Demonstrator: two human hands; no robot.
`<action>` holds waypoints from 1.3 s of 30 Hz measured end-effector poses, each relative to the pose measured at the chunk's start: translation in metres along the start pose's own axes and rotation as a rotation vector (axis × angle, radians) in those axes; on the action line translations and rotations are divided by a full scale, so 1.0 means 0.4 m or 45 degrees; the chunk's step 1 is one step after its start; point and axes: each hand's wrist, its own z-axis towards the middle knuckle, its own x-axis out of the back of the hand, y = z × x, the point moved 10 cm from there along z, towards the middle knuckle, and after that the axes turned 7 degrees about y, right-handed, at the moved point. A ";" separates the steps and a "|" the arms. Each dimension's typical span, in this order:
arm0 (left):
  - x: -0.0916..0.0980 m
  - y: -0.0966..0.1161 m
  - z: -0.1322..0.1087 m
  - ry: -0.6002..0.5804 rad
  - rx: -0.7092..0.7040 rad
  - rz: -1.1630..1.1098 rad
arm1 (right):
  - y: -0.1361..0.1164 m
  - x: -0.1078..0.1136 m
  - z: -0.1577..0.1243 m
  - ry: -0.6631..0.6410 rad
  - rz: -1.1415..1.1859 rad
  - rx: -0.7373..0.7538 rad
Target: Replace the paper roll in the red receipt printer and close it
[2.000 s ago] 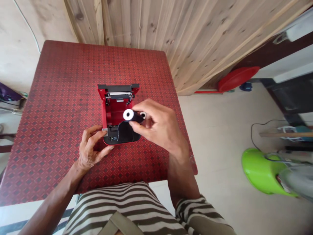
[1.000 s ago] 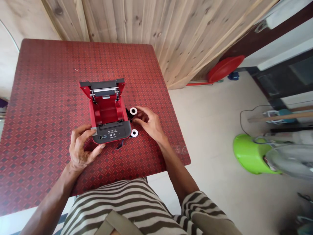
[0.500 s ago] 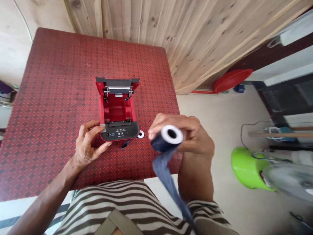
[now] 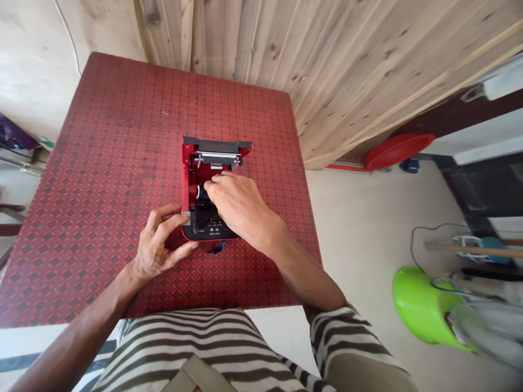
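A small red printer (image 4: 188,171) with a black front panel stands on the red patterned table (image 4: 102,163), its lid tipped open toward the back. My right hand (image 4: 237,209) reaches into the open bay with its fingers curled over a dark roll (image 4: 201,200); a strip of the dark ribbon runs over the front panel. My left hand (image 4: 159,245) grips the printer's front left corner, thumb and fingers pinched on it. Most of the roll is hidden under my right hand.
A wooden plank wall (image 4: 286,49) rises behind the table. To the right on the floor are a green plastic stool (image 4: 420,305), a red basin (image 4: 396,149) and a cable. The table's right edge lies close to the printer.
My right hand has carried the dark roll from the air at the table's front right down into the printer's open bay. My left hand has stayed on the printer's corner.
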 end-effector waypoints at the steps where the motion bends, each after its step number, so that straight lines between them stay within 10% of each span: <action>1: 0.000 0.001 0.001 -0.002 0.000 -0.002 | 0.003 -0.010 0.009 -0.023 -0.006 0.003; 10: 0.000 0.000 -0.001 0.006 0.001 -0.012 | 0.019 -0.035 0.048 0.026 0.045 0.018; 24: 0.020 0.009 0.011 0.001 0.030 -0.028 | 0.023 0.039 -0.107 0.349 0.775 0.458; 32: 0.077 -0.043 0.190 0.108 0.153 0.042 | 0.039 0.038 -0.149 0.633 0.851 0.365; 39: -0.027 -0.071 0.367 -0.068 0.069 -0.064 | -0.008 0.046 -0.190 0.635 0.466 0.326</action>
